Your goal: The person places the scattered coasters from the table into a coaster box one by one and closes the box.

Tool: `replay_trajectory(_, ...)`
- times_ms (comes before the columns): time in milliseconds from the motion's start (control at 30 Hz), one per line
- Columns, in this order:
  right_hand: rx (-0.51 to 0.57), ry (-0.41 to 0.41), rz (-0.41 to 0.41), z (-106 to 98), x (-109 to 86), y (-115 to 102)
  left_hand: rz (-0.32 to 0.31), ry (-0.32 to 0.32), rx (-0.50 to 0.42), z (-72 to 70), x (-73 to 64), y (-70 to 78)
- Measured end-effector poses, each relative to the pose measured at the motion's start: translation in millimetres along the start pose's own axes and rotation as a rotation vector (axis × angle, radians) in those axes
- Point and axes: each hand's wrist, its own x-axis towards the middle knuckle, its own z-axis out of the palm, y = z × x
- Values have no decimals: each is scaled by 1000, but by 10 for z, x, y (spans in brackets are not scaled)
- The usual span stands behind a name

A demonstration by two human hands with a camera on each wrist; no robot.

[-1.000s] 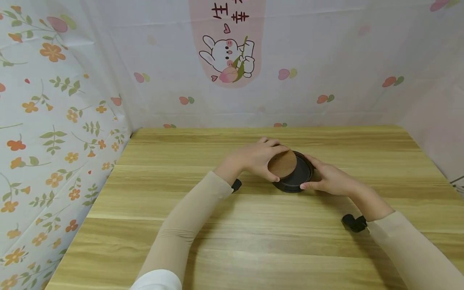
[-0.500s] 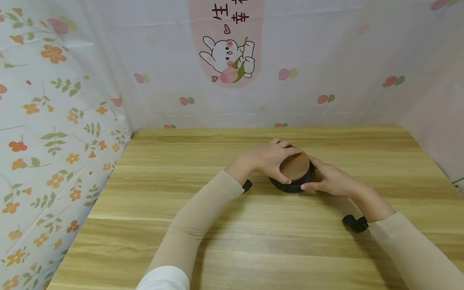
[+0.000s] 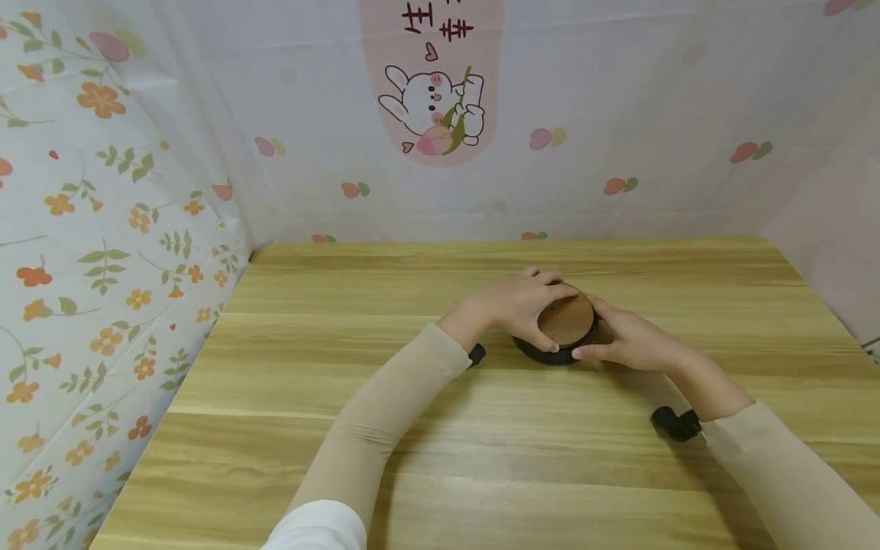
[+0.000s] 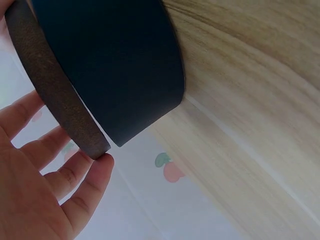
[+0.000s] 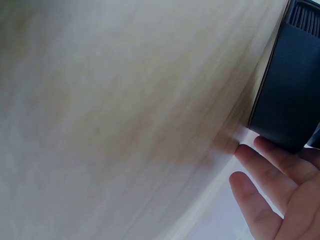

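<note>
A round black container (image 3: pixel 532 351) stands on the table, right of the middle in the head view. Over its top lies a round brown wooden lid (image 3: pixel 567 319), which my left hand (image 3: pixel 519 309) grips by the edge, thumb in front and fingers behind. The left wrist view shows the lid's thick rim (image 4: pixel 57 90) along the container's dark side (image 4: pixel 120 70), a thin light gap between them at the near end. My right hand (image 3: pixel 629 340) holds the container's right side, thumb at the front. Ribbed slots mark the container's wall (image 5: pixel 290 85) in the right wrist view.
The wood-grain table (image 3: pixel 516 458) reaches back to a patterned cloth (image 3: pixel 619 114), with a flowered cloth (image 3: pixel 117 229) along its left side. Black wrist-worn devices show below both wrists, the right one (image 3: pixel 677 424) close above the table.
My left hand has moved right with the lid, which tilted over the container's left part and now covers most of its top. The right hand has stayed on the container's side.
</note>
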Motion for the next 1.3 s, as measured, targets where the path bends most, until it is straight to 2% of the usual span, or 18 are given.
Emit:
replay_trajectory(267, -29, 1, 9, -23, 20, -1, -4, -15, 34, -34, 8, 25)
replay_trajectory(600, -22, -5, 31, -14, 5, 17, -22, -35, 34, 5, 41, 33)
replay_trajectory(1033, -7, -3, 44, -25, 16, 5, -1, -19, 18, 40, 64, -9)
replay_trajectory(1300, -28, -5, 61, -16, 1, 5, 15, -14, 14, 26, 12, 0)
